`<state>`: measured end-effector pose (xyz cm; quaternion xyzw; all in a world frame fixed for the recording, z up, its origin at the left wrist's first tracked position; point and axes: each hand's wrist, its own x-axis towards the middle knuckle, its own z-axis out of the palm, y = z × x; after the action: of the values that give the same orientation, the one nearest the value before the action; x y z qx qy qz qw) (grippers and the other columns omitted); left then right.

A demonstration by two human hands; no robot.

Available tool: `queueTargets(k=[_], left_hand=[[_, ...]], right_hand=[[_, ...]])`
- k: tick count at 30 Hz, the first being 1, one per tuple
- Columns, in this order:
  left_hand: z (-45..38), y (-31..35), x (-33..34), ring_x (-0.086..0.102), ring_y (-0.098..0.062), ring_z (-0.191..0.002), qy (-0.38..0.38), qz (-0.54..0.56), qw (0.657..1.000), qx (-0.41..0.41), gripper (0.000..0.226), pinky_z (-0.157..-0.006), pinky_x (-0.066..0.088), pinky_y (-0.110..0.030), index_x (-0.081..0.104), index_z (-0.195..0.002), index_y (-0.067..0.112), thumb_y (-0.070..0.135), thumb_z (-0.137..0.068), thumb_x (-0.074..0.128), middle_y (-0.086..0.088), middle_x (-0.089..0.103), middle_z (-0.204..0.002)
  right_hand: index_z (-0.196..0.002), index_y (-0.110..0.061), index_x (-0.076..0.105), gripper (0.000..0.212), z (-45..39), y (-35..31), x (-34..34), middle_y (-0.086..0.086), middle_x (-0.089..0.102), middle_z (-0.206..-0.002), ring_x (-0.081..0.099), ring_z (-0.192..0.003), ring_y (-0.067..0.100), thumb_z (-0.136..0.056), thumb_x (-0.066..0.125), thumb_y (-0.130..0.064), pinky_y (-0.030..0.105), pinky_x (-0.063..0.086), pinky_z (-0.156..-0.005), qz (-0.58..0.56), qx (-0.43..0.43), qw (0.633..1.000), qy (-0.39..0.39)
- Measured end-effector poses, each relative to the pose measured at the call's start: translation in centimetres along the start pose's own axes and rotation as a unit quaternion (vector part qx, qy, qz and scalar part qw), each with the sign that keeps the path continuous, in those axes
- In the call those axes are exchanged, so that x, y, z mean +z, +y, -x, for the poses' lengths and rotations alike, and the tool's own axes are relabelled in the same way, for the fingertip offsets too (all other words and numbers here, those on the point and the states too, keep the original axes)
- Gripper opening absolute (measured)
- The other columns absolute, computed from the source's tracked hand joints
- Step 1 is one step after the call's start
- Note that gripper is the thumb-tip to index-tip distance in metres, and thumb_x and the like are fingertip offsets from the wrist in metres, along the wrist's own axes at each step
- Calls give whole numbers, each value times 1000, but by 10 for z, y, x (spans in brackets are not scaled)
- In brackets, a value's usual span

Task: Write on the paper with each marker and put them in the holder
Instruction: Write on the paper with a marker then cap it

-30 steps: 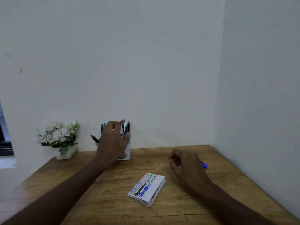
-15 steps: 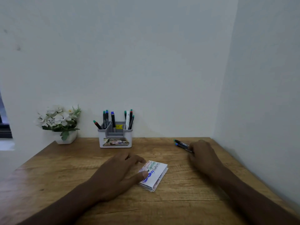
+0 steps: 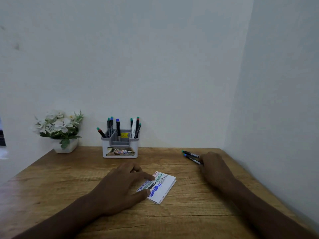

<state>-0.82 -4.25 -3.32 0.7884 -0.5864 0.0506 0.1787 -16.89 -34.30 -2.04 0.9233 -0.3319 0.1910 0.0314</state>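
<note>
A folded white paper (image 3: 164,188) with coloured scribbles lies on the wooden desk (image 3: 51,183). My left hand (image 3: 120,187) rests on the paper's left part, its index fingertip and thumb pressing the sheet. Two black markers lie side by side at the right: one with a green cap (image 3: 188,153), one with a blue cap (image 3: 191,158). My right hand (image 3: 214,164) covers their near ends, and its fingers are hidden from view. A grey and white holder (image 3: 120,149) stands at the back wall with several markers upright in it.
A white pot of white flowers (image 3: 60,130) stands at the back left of the desk. Walls close the desk at the back and along the right side. The desk's left edge runs diagonally toward me.
My left hand left the holder and came down onto the paper. My right hand moved right onto the two markers. In the last half second both hands stay nearly still.
</note>
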Motion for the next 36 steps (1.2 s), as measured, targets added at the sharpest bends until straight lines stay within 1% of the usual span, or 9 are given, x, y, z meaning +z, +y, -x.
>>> queueTargets(k=[6,9,12,15,17,19,26,32,36], left_hand=[[0,0,1,38,12,-118,1,2,1000,-4,47,-96,45,-22,38,-137,75,79,-90,42,35,37,-129],[1,2,-2,37,13,-118,9,-8,1000,-7,48,-96,44,-21,39,-136,75,80,-88,42,36,35,-128],[0,1,-3,35,15,-117,19,-17,1000,-10,49,-96,42,-22,37,-136,77,79,-87,40,37,34,-128],[-2,-2,-3,37,11,-122,26,-7,999,-17,64,-101,43,-24,35,-144,69,89,-85,23,35,37,-135],[-1,0,-5,38,11,-128,53,28,998,-18,73,-106,43,-25,31,-147,65,93,-83,12,36,39,-139],[-1,8,-6,39,14,-130,79,81,994,5,59,-104,40,-20,32,-143,67,87,-90,15,41,42,-136],[-6,28,-1,59,3,-100,115,129,984,46,23,-80,41,-14,56,-127,45,40,-111,40,29,61,-107],[-5,24,3,57,0,-102,82,118,990,14,24,-85,49,-27,51,-132,36,31,-112,39,19,61,-114],[-3,31,1,56,1,-112,86,163,983,5,30,-89,44,-15,51,-132,43,47,-110,31,27,60,-115]], right_hand=[[-126,-19,70,31,4,-13,0,9,64,-122,60,-108,24,-104,49,-14,31,51,-86,1,-31,999,-31],[-127,-22,66,30,11,-26,-10,1,63,-113,59,-101,16,-104,52,-11,26,49,-84,-140,-60,987,55],[-111,-22,66,11,30,-52,-30,-5,71,-97,66,-88,9,-104,60,-16,18,53,-78,-408,-63,906,94],[-104,-23,70,8,46,-71,-32,-1,77,-96,74,-93,14,-97,74,-25,41,64,-89,-536,-52,842,21],[-103,-21,73,15,53,-80,-30,0,80,-98,77,-94,16,-92,80,-27,45,65,-87,-556,-52,829,-32],[-102,-17,76,17,58,-88,-29,2,82,-96,79,-92,18,-89,83,-26,47,66,-86,-570,-71,816,-61],[-104,-24,84,14,64,-98,-29,-4,83,-100,78,-95,18,-94,77,-30,52,62,-90,-567,-118,813,-58],[-118,-29,79,22,67,-104,-30,-6,82,-107,76,-97,17,-100,69,-35,51,63,-88,-551,-136,821,-58],[-115,-28,79,21,68,-103,-31,-4,81,-105,76,-93,18,-101,66,-38,54,62,-84,-538,-142,830,-34]])
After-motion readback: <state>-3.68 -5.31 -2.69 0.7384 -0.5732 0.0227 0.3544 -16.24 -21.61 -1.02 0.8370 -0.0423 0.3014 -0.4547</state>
